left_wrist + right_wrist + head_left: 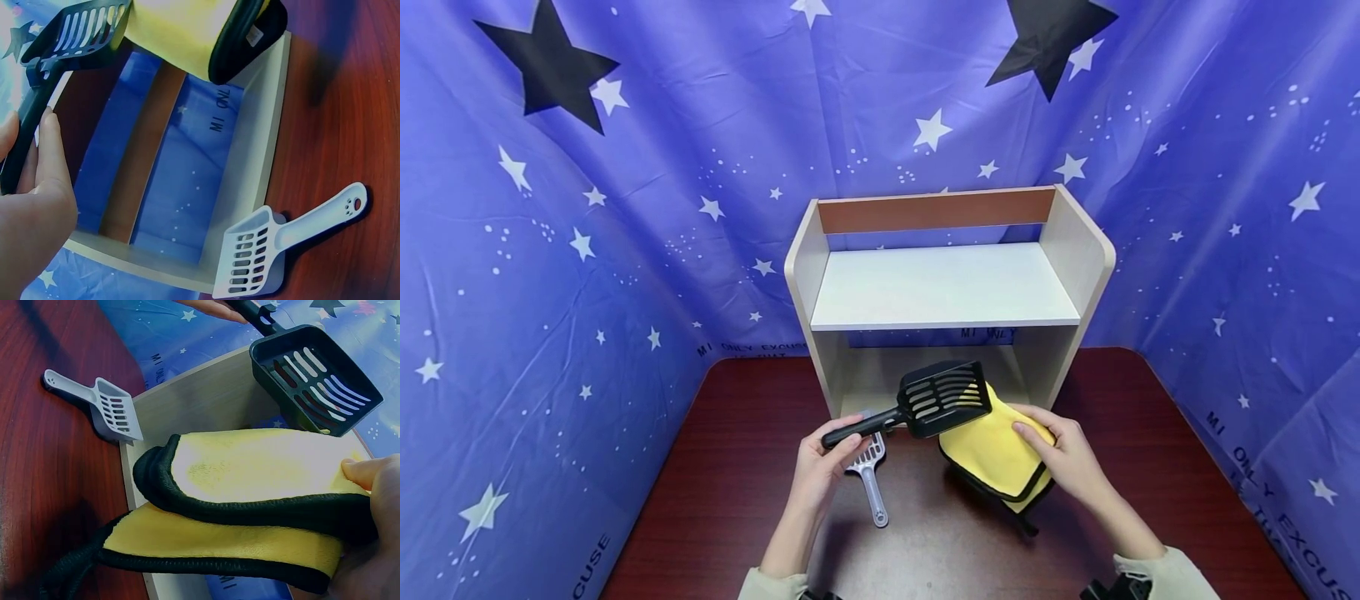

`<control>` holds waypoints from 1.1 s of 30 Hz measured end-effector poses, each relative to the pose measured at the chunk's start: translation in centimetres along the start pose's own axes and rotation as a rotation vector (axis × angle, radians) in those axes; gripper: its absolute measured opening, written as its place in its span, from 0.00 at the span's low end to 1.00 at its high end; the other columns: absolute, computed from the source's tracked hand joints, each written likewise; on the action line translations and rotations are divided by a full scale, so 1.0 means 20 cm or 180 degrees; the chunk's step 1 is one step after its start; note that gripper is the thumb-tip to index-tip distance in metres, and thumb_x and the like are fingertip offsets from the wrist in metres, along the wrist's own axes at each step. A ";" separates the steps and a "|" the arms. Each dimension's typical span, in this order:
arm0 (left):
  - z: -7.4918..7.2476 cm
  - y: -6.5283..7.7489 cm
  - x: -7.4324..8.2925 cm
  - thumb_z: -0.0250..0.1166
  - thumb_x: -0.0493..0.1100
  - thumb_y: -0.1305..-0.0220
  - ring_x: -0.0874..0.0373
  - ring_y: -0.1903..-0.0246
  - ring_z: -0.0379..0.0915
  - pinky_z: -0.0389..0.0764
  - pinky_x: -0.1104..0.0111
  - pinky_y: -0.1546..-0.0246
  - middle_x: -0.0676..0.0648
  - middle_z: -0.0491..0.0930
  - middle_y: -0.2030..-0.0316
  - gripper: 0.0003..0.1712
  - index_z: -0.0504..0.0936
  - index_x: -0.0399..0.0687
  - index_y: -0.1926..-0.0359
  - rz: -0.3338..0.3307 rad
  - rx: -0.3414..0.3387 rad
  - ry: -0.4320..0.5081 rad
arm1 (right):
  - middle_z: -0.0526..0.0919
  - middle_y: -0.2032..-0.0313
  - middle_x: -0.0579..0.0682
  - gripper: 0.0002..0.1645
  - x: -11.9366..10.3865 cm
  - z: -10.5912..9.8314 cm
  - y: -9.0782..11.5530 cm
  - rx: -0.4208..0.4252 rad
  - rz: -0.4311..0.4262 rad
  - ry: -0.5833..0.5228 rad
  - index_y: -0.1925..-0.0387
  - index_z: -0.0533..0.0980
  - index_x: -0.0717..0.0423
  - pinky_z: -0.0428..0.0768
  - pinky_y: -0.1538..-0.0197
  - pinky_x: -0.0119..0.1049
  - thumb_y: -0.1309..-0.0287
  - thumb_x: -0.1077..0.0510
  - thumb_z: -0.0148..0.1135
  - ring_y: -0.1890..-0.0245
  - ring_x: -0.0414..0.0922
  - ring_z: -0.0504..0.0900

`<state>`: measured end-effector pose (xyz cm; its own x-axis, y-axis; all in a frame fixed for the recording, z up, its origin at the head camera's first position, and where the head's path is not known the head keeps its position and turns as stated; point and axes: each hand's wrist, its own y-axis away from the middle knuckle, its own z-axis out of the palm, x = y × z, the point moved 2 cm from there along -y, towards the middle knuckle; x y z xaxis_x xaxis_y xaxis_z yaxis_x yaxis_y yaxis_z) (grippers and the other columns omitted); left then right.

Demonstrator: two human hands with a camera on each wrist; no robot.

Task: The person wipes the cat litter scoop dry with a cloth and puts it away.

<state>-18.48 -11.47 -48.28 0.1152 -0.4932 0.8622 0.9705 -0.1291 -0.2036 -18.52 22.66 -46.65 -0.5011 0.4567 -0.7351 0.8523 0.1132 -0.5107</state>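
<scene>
My left hand (831,457) grips the handle of a black slotted scoop (942,400), held in the air in front of the shelf's lower opening; the scoop (78,31) and my fingers (53,156) also show in the left wrist view. My right hand (1054,454) holds a folded yellow cloth with black trim (992,454), thumb on top, just right of the scoop head (315,375). The cloth (250,500) is lifted off the table. A small grey slotted scoop (868,471) lies on the table under my left hand.
A small wooden two-level shelf (947,287) stands at the back of the dark red table (722,492), its upper board bare. Blue star-printed fabric (587,250) walls in the table on three sides. The grey scoop (275,247) lies by the shelf's front edge.
</scene>
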 end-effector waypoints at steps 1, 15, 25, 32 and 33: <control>0.00 0.00 0.00 0.54 0.22 0.34 0.61 0.53 0.84 0.83 0.68 0.48 0.52 0.86 0.53 0.24 0.86 0.53 0.54 -0.0006 -0.0007 0.0000 | 0.86 0.59 0.39 0.15 0.00 0.00 0.00 0.0014 0.0004 -0.0013 0.53 0.83 0.62 0.76 0.64 0.17 0.42 0.73 0.63 0.66 0.26 0.77; -0.01 0.02 -0.04 0.53 0.27 0.30 0.61 0.53 0.84 0.82 0.69 0.46 0.52 0.84 0.51 0.19 0.81 0.43 0.43 -0.0141 -0.0282 -0.0030 | 0.83 0.57 0.28 0.14 -0.03 0.00 -0.02 0.0071 0.0137 -0.0176 0.50 0.82 0.61 0.77 0.62 0.17 0.36 0.69 0.61 0.64 0.26 0.78; 0.01 0.04 -0.06 0.54 0.32 0.27 0.57 0.49 0.84 0.81 0.60 0.42 0.53 0.82 0.47 0.25 0.65 0.18 0.35 -0.0299 -0.0291 -0.0278 | 0.83 0.58 0.28 0.14 -0.03 0.01 -0.03 0.0102 0.0327 -0.0278 0.48 0.81 0.63 0.79 0.64 0.20 0.35 0.67 0.60 0.66 0.27 0.79; 0.02 0.06 -0.08 0.57 0.31 0.31 0.57 0.50 0.84 0.83 0.64 0.45 0.56 0.84 0.49 0.27 0.64 0.16 0.36 -0.0449 -0.0195 -0.0412 | 0.83 0.57 0.27 0.15 -0.03 0.01 -0.05 0.0142 0.0325 -0.0290 0.47 0.81 0.63 0.80 0.64 0.19 0.35 0.66 0.60 0.65 0.27 0.79; 0.03 0.07 -0.08 0.58 0.31 0.31 0.58 0.50 0.84 0.83 0.64 0.45 0.56 0.85 0.49 0.28 0.65 0.17 0.36 -0.0477 -0.0178 -0.0429 | 0.83 0.57 0.28 0.15 -0.03 0.01 -0.05 0.0156 0.0313 -0.0296 0.48 0.81 0.63 0.79 0.64 0.19 0.35 0.67 0.60 0.65 0.27 0.79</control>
<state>-17.29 -10.43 -49.66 0.0015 -0.3459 0.9383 0.9661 -0.2419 -0.0907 -19.12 22.08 -45.73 -0.4294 0.3793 -0.8196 0.8907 0.0277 -0.4538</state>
